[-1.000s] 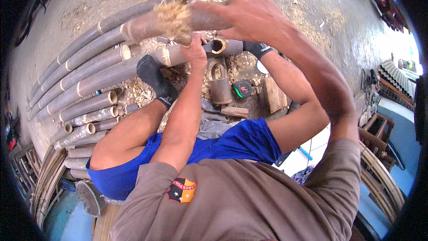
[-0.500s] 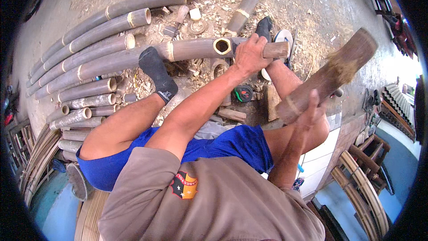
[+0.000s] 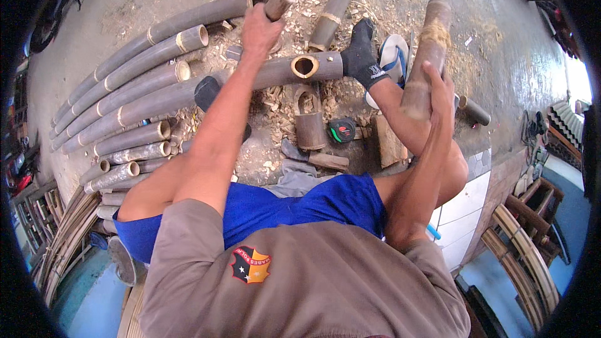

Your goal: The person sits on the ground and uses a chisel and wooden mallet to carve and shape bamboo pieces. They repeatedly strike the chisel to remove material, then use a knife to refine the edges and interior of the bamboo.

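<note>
A short wooden handle (image 3: 280,4) with a pale, battered end is gripped in my left hand (image 3: 259,34); the hand hides its other end. The hand hangs over the far side of a long bamboo pole (image 3: 263,74) that has a pale-rimmed hole (image 3: 305,66) cut in it. My right hand (image 3: 440,87) is closed round a thick bamboo length (image 3: 427,56), raised over my right knee, with a frayed, fibrous patch near its top. My socked feet rest by the pole, the right one (image 3: 363,53) at its right end.
More bamboo poles (image 3: 153,49) lie side by side at the left, with shorter pieces (image 3: 134,147) nearer me. Between my legs are a slotted bamboo piece (image 3: 310,126), a tape measure (image 3: 342,130) and a wooden block (image 3: 389,141). Wood chips litter the floor. A sandal (image 3: 393,57) lies beyond my right leg.
My left hand has swung left and away from the pole's right end, still holding the wooden handle. The bamboo length in my right hand has turned more upright and shifted left.
</note>
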A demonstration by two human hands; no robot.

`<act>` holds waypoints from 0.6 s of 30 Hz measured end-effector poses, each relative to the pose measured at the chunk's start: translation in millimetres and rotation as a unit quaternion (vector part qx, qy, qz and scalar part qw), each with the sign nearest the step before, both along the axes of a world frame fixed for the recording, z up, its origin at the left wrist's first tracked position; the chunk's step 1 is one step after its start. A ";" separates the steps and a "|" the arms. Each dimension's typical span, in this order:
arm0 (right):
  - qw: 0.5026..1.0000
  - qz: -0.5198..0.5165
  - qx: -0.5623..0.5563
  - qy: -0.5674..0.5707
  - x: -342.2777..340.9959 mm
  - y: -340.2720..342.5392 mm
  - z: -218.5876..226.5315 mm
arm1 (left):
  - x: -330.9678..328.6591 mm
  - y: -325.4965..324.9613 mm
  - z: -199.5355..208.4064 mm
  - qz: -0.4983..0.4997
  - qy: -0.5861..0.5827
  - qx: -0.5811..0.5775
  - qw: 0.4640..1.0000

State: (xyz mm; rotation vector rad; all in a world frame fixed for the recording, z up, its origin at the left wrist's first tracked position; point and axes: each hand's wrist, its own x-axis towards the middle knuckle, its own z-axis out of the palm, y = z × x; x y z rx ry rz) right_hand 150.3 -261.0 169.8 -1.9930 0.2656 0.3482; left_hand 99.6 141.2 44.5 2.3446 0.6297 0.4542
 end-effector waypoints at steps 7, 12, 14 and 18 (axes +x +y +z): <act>0.878 0.186 -0.433 -0.086 94.6 -16.3 -78.9 | -54.9 50.9 -55.8 -0.027 0.169 0.152 0.974; 0.826 0.204 -0.507 -0.134 74.7 -23.7 -107.8 | -68.1 39.2 -37.1 -0.247 0.140 0.092 0.954; 0.752 0.162 -0.589 -0.247 50.5 -6.5 -113.0 | -68.5 26.8 -35.3 -0.299 0.255 0.078 0.916; 0.835 0.195 -0.436 -0.274 -34.0 66.6 -108.0 | -69.5 16.3 -22.7 -0.335 0.381 0.068 0.859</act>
